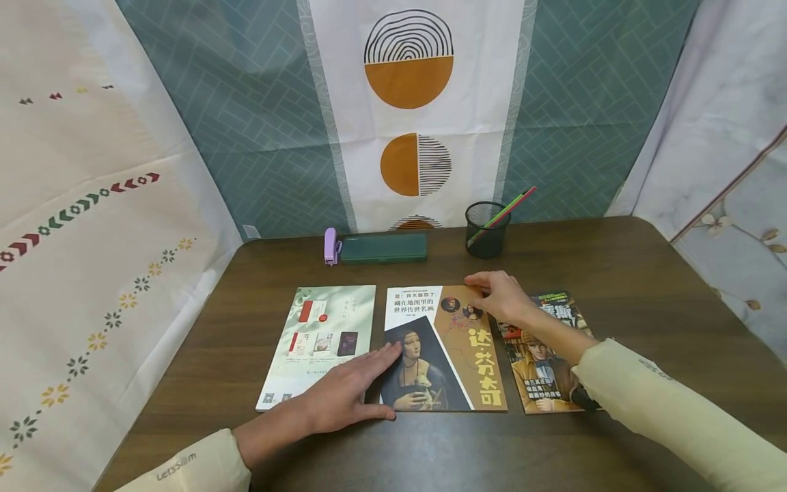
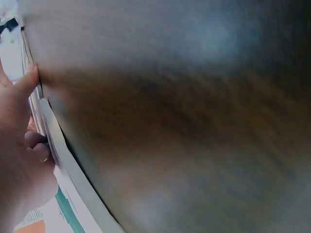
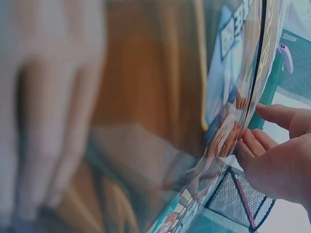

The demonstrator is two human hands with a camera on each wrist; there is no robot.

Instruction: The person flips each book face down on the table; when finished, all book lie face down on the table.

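In the head view, three printed booklets lie side by side on the table. The middle one is a book (image 1: 430,355) whose cover shows a portrait and a brown panel. My left hand (image 1: 341,393) rests at its left edge, fingers extended over the edge and thumb near the lower corner. At the upper right corner is my right hand (image 1: 499,298), its fingers along the top and its thumb by the cover. The pale green booklet (image 1: 332,314) lies left, partly under my left hand. A comic-style booklet (image 1: 541,369) lies right, partly hidden by my right forearm.
Along the back of the table (image 1: 645,287) stand a purple stapler (image 1: 331,246), a dark green case (image 1: 384,248) and a black mesh pen cup (image 1: 486,236) holding a green and a red stick. Patterned cloths (image 1: 258,102) hang behind and at the sides.
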